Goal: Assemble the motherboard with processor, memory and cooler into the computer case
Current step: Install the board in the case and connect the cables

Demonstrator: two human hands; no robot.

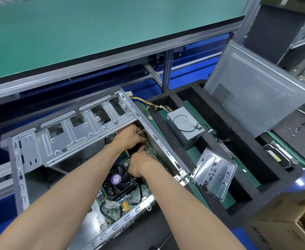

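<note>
Two bare forearms reach in from the near edge toward an open computer case [29, 156] lying on a workbench. Inside the case sits the green motherboard [139, 195], already seated on the case floor, with its black cooler [118, 179] fan facing up near the middle. A white connector and a black cable lie on the board's near end.

Just beyond the fan, the right hand [141, 166] curls down onto the board by the case's right wall; its fingertips are hidden, so what it grips cannot be told. Slightly farther, the left hand [128, 137] has its fingers bent around thin pale wires at the case's far right corner, beneath a hinged metal drive cage [79, 130].

To the right, a black foam tray [242, 201] holds a clear plastic box [214, 175] of small dark screws, tilted on the tray's edge. Farther back in the tray lies a grey power supply [185, 126] with yellow and black leads. A grey side panel [256, 91] leans upright at far right. A green shelf [94, 33] spans the far side.
</note>
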